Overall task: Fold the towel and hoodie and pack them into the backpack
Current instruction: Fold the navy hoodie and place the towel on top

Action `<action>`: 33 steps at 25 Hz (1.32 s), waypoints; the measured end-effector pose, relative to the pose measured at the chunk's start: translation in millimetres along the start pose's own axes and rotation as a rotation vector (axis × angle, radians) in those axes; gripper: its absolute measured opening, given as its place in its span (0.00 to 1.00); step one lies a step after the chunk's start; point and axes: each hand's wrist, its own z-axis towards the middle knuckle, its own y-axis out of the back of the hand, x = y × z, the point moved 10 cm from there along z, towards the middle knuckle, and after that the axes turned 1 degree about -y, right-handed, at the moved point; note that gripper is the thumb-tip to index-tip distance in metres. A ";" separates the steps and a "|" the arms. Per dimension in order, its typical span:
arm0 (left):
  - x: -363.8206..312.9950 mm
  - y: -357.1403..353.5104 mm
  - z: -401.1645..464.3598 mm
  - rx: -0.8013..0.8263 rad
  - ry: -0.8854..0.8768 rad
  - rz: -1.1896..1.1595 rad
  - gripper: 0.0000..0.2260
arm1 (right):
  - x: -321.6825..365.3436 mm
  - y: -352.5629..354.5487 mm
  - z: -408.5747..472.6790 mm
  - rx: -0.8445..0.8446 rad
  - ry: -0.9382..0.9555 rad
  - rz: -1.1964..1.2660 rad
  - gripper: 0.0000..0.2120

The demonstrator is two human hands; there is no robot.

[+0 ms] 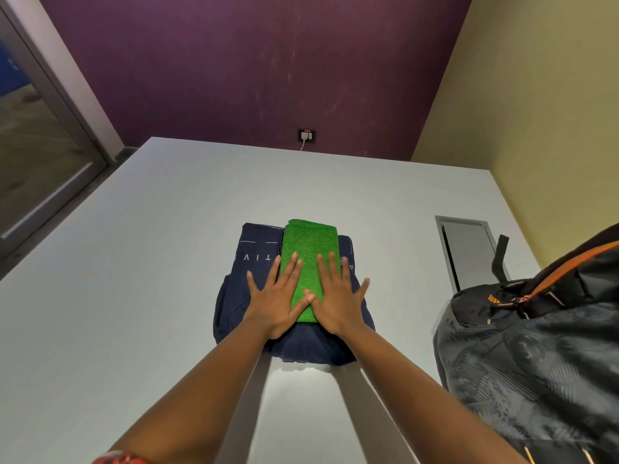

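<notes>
A folded navy hoodie (258, 252) with white lettering lies in the middle of the white table (134, 262). On top of it sits a folded green towel (310, 242), a long narrow strip. My left hand (276, 296) lies flat with fingers spread, covering the towel's left edge and the hoodie. My right hand (336, 296) lies flat the same way over the towel's right edge. The two thumbs meet on the towel. A grey and black backpack (536, 356) with orange trim stands at the right, its zip area facing up.
A grey recessed panel (465, 249) is set into the table behind the backpack. A wall socket (306, 135) with a white cable sits on the purple wall beyond the far edge. A glass door (40, 155) is at the left.
</notes>
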 end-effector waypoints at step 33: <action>146.1 30.3 -68.1 -0.036 0.007 0.123 0.40 | 181.8 -39.7 6.1 -0.025 0.506 -0.008 0.31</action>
